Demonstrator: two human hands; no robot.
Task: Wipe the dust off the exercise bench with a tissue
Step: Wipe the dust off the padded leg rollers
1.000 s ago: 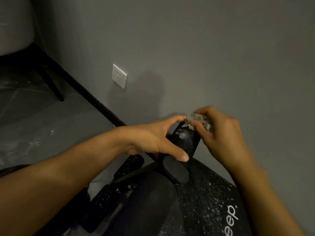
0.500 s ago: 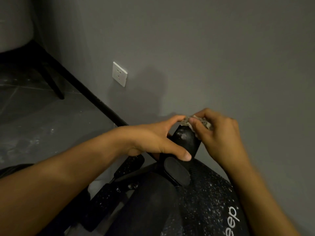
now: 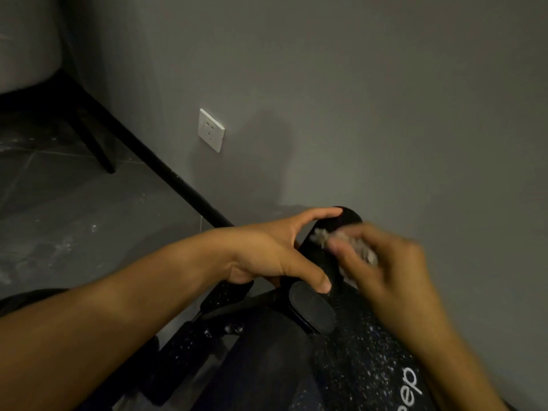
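The black exercise bench [image 3: 364, 357] fills the bottom of the view, its padded surface speckled with pale dust. A black foam roller [image 3: 323, 247] sticks up at its far end. My left hand [image 3: 275, 250] grips that roller from the left, thumb across its lower front and fingertips over its top. My right hand [image 3: 382, 265], blurred by motion, presses a crumpled grey tissue [image 3: 326, 237] against the roller's right face.
A grey wall stands close behind the bench, with a white socket [image 3: 211, 130] low on it and a black skirting strip [image 3: 166, 170] along the floor. A dark chair leg [image 3: 95, 143] stands at the far left. The bench frame's black bars [image 3: 189, 336] lie lower left.
My right hand has slid the tissue down from the roller's top to its side, uncovering the rounded top. My left hand keeps its grip.
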